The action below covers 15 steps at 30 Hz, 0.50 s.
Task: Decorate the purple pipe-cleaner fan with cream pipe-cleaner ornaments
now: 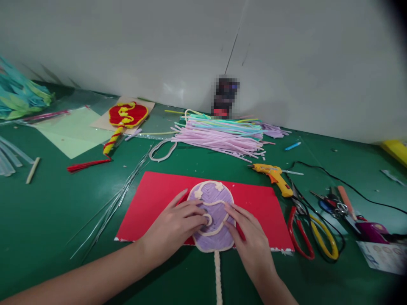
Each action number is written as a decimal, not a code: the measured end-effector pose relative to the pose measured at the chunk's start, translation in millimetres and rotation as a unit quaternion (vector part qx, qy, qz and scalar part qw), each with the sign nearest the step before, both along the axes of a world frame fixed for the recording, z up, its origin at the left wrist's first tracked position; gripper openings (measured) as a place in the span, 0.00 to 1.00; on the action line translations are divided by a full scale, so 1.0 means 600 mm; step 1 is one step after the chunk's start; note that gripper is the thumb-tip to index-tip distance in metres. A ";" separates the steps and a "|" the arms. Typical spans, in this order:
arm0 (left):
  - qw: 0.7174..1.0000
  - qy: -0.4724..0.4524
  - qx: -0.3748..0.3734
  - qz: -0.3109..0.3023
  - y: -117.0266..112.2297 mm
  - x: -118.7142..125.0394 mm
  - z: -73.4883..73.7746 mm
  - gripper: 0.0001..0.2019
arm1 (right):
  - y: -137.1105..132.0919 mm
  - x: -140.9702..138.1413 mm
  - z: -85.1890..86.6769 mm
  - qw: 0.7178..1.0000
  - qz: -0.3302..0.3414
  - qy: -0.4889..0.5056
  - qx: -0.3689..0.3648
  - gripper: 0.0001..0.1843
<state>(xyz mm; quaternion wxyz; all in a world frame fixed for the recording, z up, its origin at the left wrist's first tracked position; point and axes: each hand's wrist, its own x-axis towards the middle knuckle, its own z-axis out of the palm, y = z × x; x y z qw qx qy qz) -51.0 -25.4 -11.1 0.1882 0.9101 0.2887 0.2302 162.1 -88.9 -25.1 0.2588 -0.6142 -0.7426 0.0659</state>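
Note:
A purple fan-shaped piece (212,203) made of pipe cleaners, edged and curled in cream, lies on a red card sheet (152,195); its cream stem (218,275) runs toward me. My left hand (173,226) rests on the piece's left side, fingers stretched over it, fingertips at a small cream coil (208,219). My right hand (249,239) presses down on the right side with fingers flat. Neither hand grips anything.
A pile of pink and pastel pipe cleaners (219,135) lies behind the card. A yellow glue gun (275,177), red and yellow scissors (310,237) and a black cord lie to the right. A red-and-yellow finished fan (127,115) and thin wires (117,203) lie left.

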 end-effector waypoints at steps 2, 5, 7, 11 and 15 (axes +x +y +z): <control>1.000 0.000 -0.001 0.003 0.000 0.000 -0.001 0.09 | 0.003 0.001 0.002 1.000 -0.006 0.019 -0.006 0.16; 1.000 -0.002 -0.010 0.007 0.000 0.000 0.000 0.09 | 0.006 0.002 0.008 0.997 -0.026 0.061 -0.031 0.15; 1.000 -0.010 -0.017 0.008 0.000 -0.001 0.002 0.09 | 0.006 0.003 0.012 0.993 -0.059 0.098 -0.031 0.15; 0.999 -0.018 -0.034 0.010 -0.001 -0.001 0.004 0.08 | 0.007 0.001 0.014 0.988 -0.085 0.131 0.002 0.12; 0.998 -0.031 -0.056 0.023 -0.006 -0.004 0.008 0.05 | 0.005 -0.009 0.025 0.987 -0.020 0.157 -0.005 0.07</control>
